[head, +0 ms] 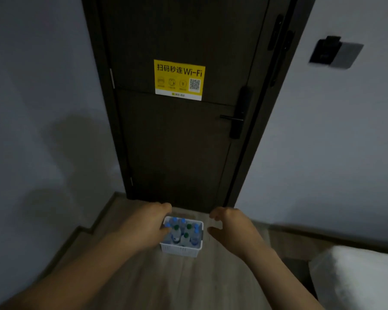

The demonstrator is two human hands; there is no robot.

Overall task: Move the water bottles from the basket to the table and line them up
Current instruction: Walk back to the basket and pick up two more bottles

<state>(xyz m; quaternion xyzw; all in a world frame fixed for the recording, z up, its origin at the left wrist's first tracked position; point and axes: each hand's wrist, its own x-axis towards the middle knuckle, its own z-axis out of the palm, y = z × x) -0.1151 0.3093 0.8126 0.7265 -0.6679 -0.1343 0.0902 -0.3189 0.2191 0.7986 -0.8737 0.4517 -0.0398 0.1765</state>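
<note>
A small white plastic basket (181, 250) stands on the wooden floor in front of a dark door. Several clear water bottles (184, 233) with blue and green caps stand upright inside it. My left hand (143, 224) lies at the basket's left edge, its fingers over the far left corner and its thumb near the bottles; whether it grips the rim is unclear. My right hand (227, 227) hovers just right of the basket, fingers loosely curled and spread, holding nothing and apart from the rim.
A dark door (177, 135) with a yellow Wi-Fi sticker (179, 79) and a handle (235, 121) is right behind the basket. White walls flank it. A white bed corner (354, 278) sits at lower right. No table is in view.
</note>
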